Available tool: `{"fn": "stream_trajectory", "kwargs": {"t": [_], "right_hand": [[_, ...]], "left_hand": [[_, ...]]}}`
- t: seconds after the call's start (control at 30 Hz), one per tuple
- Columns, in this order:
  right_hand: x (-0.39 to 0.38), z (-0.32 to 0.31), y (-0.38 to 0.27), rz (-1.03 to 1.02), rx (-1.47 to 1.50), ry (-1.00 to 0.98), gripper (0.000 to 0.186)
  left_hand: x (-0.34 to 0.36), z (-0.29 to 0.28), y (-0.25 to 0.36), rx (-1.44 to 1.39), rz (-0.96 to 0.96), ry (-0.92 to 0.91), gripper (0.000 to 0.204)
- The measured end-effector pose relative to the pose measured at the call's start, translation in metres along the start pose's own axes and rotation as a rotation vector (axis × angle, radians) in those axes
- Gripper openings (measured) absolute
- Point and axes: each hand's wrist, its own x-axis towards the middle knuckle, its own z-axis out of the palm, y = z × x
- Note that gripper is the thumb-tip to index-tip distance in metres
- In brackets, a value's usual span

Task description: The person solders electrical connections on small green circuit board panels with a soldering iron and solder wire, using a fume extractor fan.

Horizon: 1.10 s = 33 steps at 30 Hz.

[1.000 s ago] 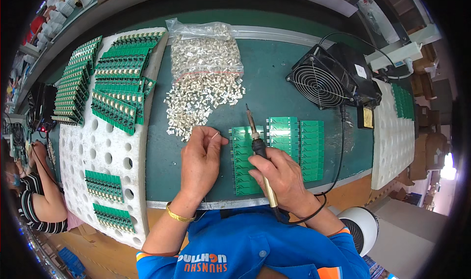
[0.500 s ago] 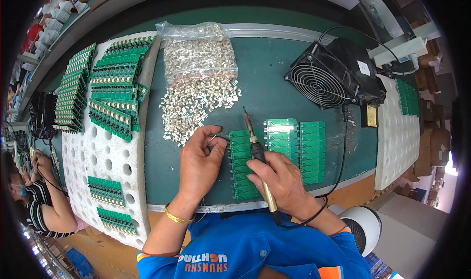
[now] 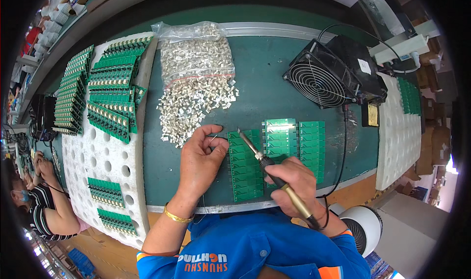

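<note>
My right hand (image 3: 293, 185) is wrapped round the handle of a soldering iron (image 3: 284, 187). The iron points up and left, its tip over the upper end of the nearest green circuit board panel (image 3: 245, 173). Beside that panel's left edge, my left hand (image 3: 202, 156) pinches a thin solder wire (image 3: 212, 140) between thumb and fingers; more of it hangs below the wrist. Two more panels lie to the right: a middle board (image 3: 279, 137), partly behind my right hand, and a right-hand board (image 3: 312, 149). Whether the tip touches the board, I cannot tell.
Small white connectors (image 3: 191, 107) spill from a clear plastic bag (image 3: 196, 48). A black fan (image 3: 321, 80) stands at the back right near a yellow sponge (image 3: 373, 115). White foam trays (image 3: 105, 156) at the left carry assembled boards (image 3: 110, 117). Another person (image 3: 51, 200) sits far left.
My right hand has shifted right and slightly down, and the iron now leans further left, its tip lower over the nearest panel. My left hand has barely moved.
</note>
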Motion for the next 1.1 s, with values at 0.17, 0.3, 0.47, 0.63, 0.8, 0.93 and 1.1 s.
{"fn": "stream_trajectory", "kwargs": {"t": [0.17,0.3,0.47,0.63,0.8,0.93,1.1], "right_hand": [[-0.0038,-0.0008,0.0043,0.117,0.076,0.007,0.028],[-0.0060,0.0003,0.0071,0.117,0.120,0.011,0.025],[-0.0058,0.0009,0.0092,0.089,0.089,-0.001,0.025],[-0.0037,0.0002,0.0089,0.085,0.076,-0.015,0.028],[-0.0040,-0.0005,0.0100,0.079,0.090,-0.016,0.028],[-0.0028,-0.0014,0.0091,0.084,0.079,-0.023,0.029],[-0.0047,-0.0019,0.0106,0.140,0.112,-0.016,0.021]], "left_hand": [[0.0009,-0.0003,-0.0001,0.000,-0.026,-0.015,0.033],[0.0012,0.0002,0.0025,-0.019,-0.044,-0.023,0.033],[0.0016,0.0005,0.0021,-0.029,-0.049,-0.023,0.033],[0.0008,0.0013,0.0045,-0.019,-0.051,-0.018,0.033],[0.0018,0.0007,0.0024,-0.020,-0.054,-0.020,0.033],[0.0034,0.0009,-0.0010,-0.006,-0.017,-0.006,0.033],[0.0035,0.0016,-0.0024,-0.013,-0.019,0.002,0.032]]}}
